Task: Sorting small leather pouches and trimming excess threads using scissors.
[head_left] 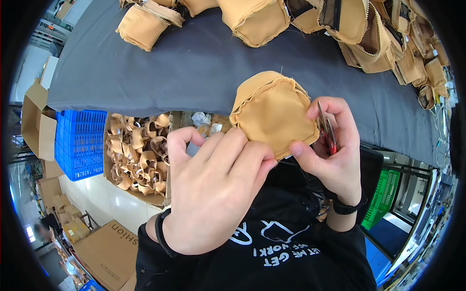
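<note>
A tan fabric pouch [272,116], its seams showing stray threads, is held over the near edge of the dark cloth-covered table. My left hand [218,184] grips its lower-left edge with bent fingers, the thumb partly hidden. My right hand [335,150] holds the pouch's right side with the thumb on its lower corner, and also has small red-handled scissors [331,138] in it, blades upward beside the pouch.
More tan zippered pouches [364,29] lie along the table [170,77]'s far side and right. Below left are a carton [138,160] of fabric pieces, blue crates [77,145] and cardboard boxes [104,252]. A green crate [381,199] stands lower right; a distant person [70,264] is lower left.
</note>
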{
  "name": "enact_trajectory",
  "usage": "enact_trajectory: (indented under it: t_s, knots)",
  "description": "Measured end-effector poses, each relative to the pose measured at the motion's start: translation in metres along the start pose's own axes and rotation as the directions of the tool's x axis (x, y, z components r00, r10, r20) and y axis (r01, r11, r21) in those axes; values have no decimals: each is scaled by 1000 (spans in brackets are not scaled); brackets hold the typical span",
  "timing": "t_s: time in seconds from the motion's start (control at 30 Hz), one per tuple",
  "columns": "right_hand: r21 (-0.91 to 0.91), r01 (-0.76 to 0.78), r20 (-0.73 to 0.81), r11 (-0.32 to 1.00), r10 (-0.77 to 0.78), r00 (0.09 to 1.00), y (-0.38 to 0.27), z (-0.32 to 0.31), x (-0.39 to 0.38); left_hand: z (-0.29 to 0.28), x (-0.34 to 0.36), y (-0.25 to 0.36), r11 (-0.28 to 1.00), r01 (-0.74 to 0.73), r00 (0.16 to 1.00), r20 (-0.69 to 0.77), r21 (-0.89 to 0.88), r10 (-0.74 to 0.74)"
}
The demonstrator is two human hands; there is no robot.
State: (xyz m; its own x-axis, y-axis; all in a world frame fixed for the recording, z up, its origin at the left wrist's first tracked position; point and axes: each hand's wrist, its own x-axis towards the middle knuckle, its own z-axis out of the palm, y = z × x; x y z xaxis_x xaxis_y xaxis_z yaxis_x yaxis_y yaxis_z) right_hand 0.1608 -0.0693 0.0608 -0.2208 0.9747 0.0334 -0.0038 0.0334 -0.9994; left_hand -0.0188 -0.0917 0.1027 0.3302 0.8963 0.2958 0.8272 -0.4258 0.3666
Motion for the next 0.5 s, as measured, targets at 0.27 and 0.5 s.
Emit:
enact_trajectory:
  t_s: [0.27, 0.5]
  knots:
    - [5, 13, -2, 1000, -13, 1000, -7, 2, 3, 1, 4, -5, 998, -68, 993, 96, 10, 67]
    - [40, 2, -42, 999, -1, 999, -10, 6, 1, 18, 1, -4, 990, -79, 995, -57, 114, 86]
